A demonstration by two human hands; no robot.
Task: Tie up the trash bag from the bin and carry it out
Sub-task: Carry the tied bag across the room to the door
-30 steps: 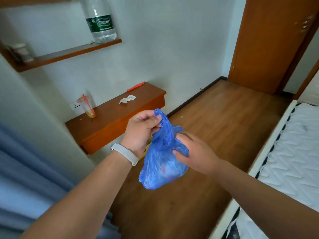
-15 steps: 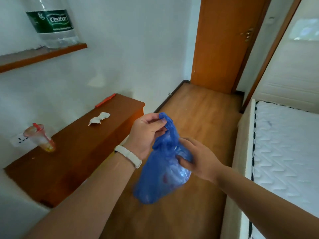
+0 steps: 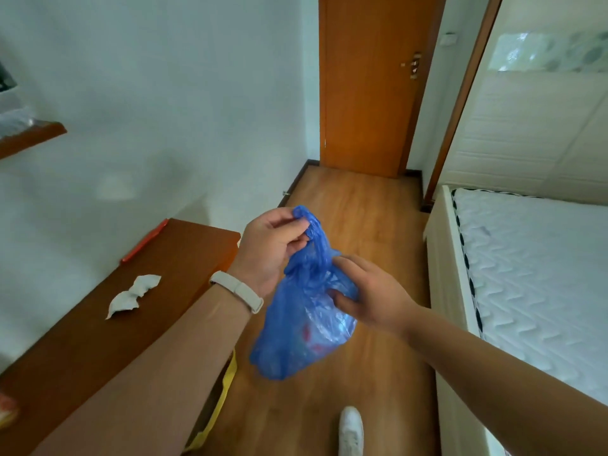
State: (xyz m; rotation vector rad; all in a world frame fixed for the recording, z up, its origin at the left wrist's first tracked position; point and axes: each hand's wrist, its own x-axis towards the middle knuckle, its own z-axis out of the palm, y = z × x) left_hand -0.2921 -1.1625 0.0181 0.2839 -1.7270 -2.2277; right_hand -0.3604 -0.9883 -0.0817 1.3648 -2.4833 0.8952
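A small blue plastic trash bag (image 3: pixel 301 334) hangs in the air in front of me, its neck gathered and twisted. My left hand (image 3: pixel 273 248), with a white wristband, pinches the top of the neck. My right hand (image 3: pixel 365 296) grips the bag's upper right side just below the neck. Something red shows faintly through the plastic. A yellow rim (image 3: pixel 227 386), perhaps the bin, peeks out under my left forearm; most of it is hidden.
A brown wooden desk (image 3: pixel 184 258) stands at my left with a crumpled white tissue (image 3: pixel 131 296) and an orange pen (image 3: pixel 144 240). A bed with a white mattress (image 3: pixel 533 284) fills the right. A closed wooden door (image 3: pixel 368 83) lies ahead across the wood floor. My white shoe (image 3: pixel 350 429) shows below.
The view has swung right and up toward the door, and the shelf with the bottle has slid out of sight. Both hands keep hold of the bag, which swings slightly.
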